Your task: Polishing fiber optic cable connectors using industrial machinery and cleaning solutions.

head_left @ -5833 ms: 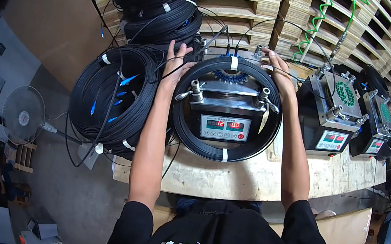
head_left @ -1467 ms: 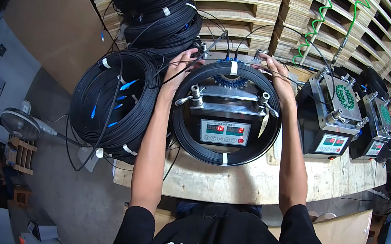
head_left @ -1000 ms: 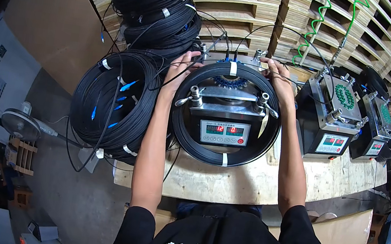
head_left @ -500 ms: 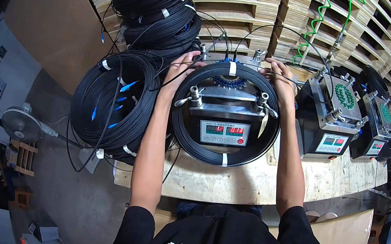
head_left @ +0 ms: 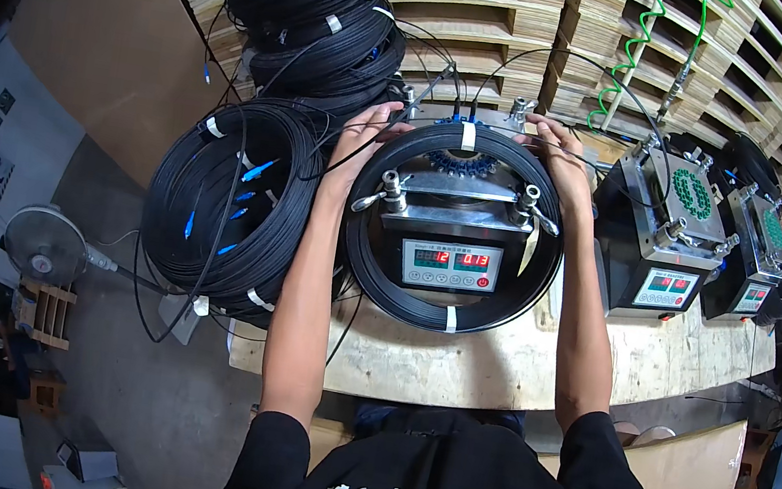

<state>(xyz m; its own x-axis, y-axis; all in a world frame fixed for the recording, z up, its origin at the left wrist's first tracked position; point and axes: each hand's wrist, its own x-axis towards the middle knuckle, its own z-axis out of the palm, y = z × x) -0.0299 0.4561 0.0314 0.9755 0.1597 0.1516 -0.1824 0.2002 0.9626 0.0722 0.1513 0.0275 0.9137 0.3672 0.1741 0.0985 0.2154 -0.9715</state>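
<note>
Both the left hand [head_left: 367, 135] and right hand [head_left: 557, 163] have fingers clamped on the far rim of the black cable coil [head_left: 454, 229] ringing the machine [head_left: 452, 244] on the tabletop [head_left: 515, 359]; it looks springy, fairly light, best gripped at opposite sides.

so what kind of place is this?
Probably a cable workshop or factory floor. Bundled coils of black cable sit beside a row of grey metal bench machines with digital readouts on a worn wooden workbench, with stacked wooden pallets behind.
</note>
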